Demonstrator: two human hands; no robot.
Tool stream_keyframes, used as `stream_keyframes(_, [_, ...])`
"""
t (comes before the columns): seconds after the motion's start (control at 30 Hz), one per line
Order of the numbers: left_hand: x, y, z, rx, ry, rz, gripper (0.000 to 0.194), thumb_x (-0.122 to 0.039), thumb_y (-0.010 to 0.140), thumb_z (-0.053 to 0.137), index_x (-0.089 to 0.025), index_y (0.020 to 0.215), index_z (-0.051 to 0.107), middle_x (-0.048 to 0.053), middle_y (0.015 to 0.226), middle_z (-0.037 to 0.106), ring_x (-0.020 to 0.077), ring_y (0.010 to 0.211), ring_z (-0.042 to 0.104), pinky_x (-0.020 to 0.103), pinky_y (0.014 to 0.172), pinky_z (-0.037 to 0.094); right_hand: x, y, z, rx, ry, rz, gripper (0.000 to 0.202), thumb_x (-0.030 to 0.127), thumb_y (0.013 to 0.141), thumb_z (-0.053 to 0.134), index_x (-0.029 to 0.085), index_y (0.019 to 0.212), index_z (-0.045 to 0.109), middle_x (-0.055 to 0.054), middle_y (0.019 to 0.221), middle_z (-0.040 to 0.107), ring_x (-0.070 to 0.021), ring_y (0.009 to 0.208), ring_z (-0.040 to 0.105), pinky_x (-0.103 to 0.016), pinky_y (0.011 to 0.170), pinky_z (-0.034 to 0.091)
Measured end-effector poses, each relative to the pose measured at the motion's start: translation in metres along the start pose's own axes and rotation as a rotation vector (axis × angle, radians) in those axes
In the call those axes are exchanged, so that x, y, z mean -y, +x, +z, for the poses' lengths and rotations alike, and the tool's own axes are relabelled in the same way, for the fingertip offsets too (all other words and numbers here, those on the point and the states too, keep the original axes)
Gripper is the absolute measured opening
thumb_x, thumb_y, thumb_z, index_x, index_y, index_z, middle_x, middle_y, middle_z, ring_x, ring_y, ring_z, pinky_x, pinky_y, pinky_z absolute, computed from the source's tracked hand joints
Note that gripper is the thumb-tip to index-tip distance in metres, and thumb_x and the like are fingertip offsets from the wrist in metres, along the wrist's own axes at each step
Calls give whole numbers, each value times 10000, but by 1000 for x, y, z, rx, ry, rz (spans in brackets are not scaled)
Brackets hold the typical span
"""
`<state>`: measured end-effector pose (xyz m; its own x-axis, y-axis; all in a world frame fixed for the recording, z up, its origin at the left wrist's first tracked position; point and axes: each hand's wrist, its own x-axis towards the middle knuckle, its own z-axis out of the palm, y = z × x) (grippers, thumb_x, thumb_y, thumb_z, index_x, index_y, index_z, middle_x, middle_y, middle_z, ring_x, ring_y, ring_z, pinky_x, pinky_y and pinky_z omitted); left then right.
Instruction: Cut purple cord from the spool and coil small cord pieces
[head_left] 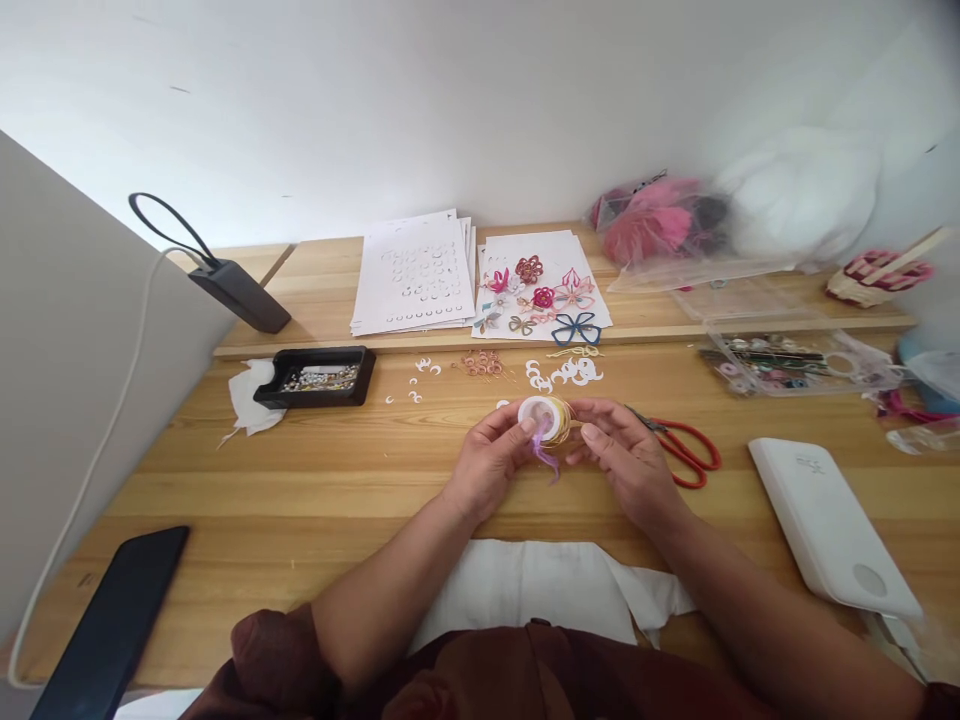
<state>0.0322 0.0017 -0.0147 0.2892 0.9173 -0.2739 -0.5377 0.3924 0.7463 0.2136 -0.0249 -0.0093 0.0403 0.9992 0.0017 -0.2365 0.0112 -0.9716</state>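
Just below centre frame, I see the left hand clamped on the spool, apparently steadying it for the right hand, whose hold on the gold wire I cannot tell.

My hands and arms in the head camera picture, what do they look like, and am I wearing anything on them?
Your left hand and right hand are ungloved, with no ring, watch or bracelet visible. The forearms are bare. A dark maroon left sleeve is bunched near the elbow; only a dark edge of the right sleeve shows.
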Motion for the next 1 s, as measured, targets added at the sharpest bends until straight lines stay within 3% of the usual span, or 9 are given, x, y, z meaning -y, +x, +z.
stream_keyframes(0.37, [1,4,-6,15,-128,-89,392,-295,739,927,-153,1059,750,86,1073,795,181,873,753,291,809,614,-1,0,1,0,-89,-33,291,387,852,834,255,1092,737,-58,1035,767,-180,795,727,-292,623,585])
stream_keyframes(0.53, [0,3,-5,32,-142,-127,436,-343,745,937,-138,1070,731,80,1001,802,164,804,757,268,764,628,-3,-2,6,34,-108,-89,247,361,835,848,261,1039,751,-14,857,739,-170,768,706,-319,716,599])
stream_keyframes(0.73, [1,4,-7,35,-107,-135,426,-333,750,932,-159,1062,701,62,989,793,166,809,760,280,776,629,-7,-2,5,50,-138,-57,250,412,840,834,236,1000,759,-41,877,767,-199,774,712,-349,720,580])
stream_keyframes(0.87, [2,3,-6,31,-67,-132,489,-341,706,961,-174,1086,703,66,1049,782,181,865,762,294,776,626,-7,0,4,-25,-147,-111,239,423,827,843,245,963,761,-7,769,688,-170,704,625,-315,650,532])
stream_keyframes(1.0, [3,2,-4,38,6,-124,494,-388,680,973,-171,1043,718,56,992,768,173,830,745,298,755,615,-1,1,3,-87,-142,-155,248,428,847,830,253,1004,751,1,783,663,-149,676,575,-309,652,520])
